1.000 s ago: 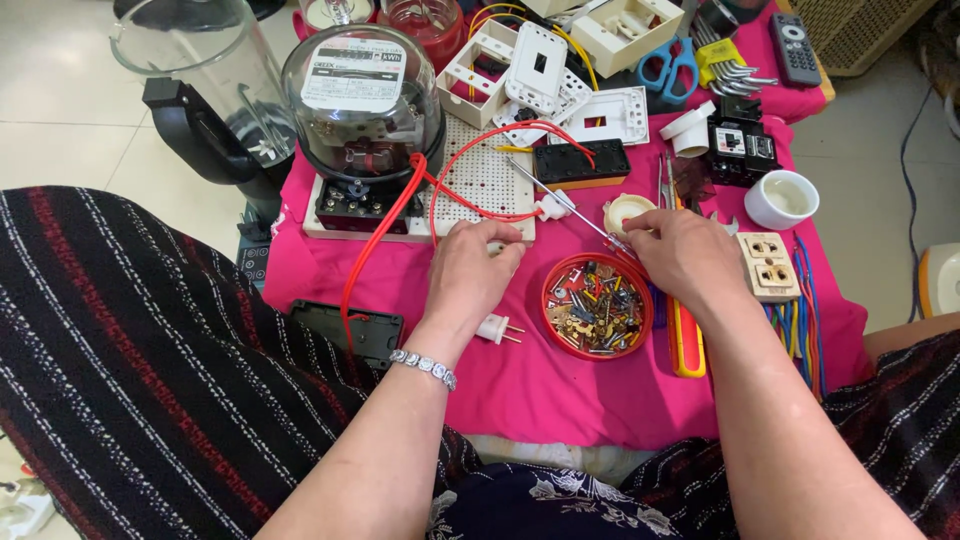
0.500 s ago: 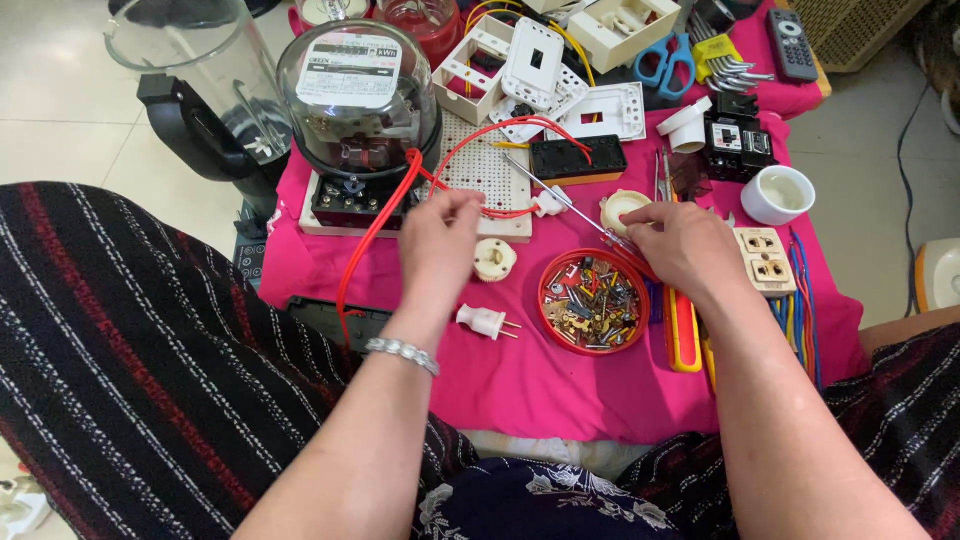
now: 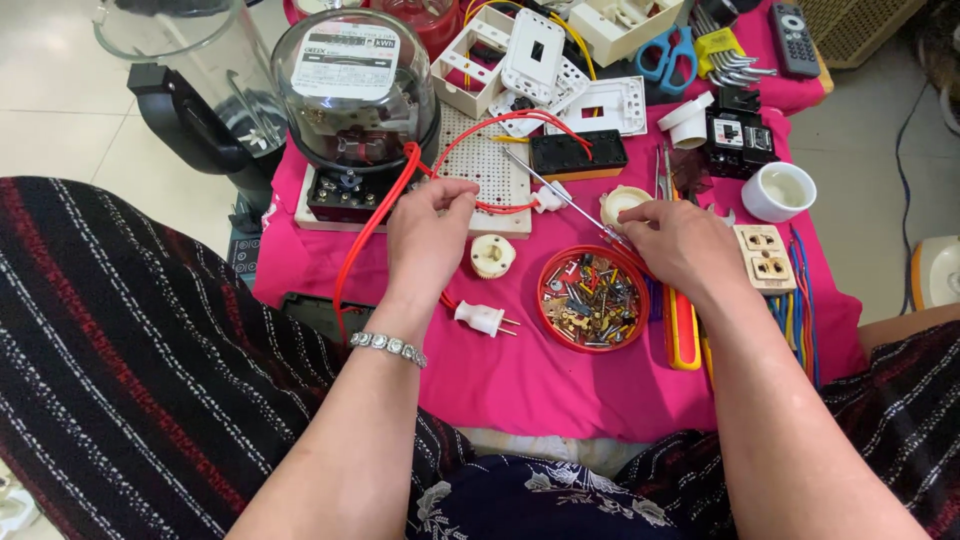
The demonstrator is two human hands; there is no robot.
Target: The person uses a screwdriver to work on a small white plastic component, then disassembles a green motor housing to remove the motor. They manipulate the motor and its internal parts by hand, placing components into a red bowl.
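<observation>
My left hand (image 3: pixel 428 238) rests at the near edge of a white perforated board (image 3: pixel 487 160), its fingertips pinched on a red wire (image 3: pixel 372 225) that loops over the board. My right hand (image 3: pixel 682 243) grips a thin screwdriver (image 3: pixel 560 192) whose shaft points up-left across the board. A round cream socket part (image 3: pixel 492 256) lies on the pink cloth between my hands. A second cream round part (image 3: pixel 624 201) sits just above my right hand. A red dish of screws (image 3: pixel 590 298) and a white plug (image 3: pixel 483 319) lie nearer me.
A glass-domed electric meter (image 3: pixel 355 90) stands at the back left, with a blender (image 3: pixel 190 75) beyond it. A black block (image 3: pixel 577 155), white cover plates (image 3: pixel 610 105), blue scissors (image 3: pixel 668 50), a white cup (image 3: pixel 780 190), a beige outlet (image 3: pixel 762 256) and a yellow-handled screwdriver (image 3: pixel 683 335) crowd the cloth.
My left hand has lifted off the cream socket part and moved up to the red wire at the board. The part now lies uncovered. My right hand barely moved.
</observation>
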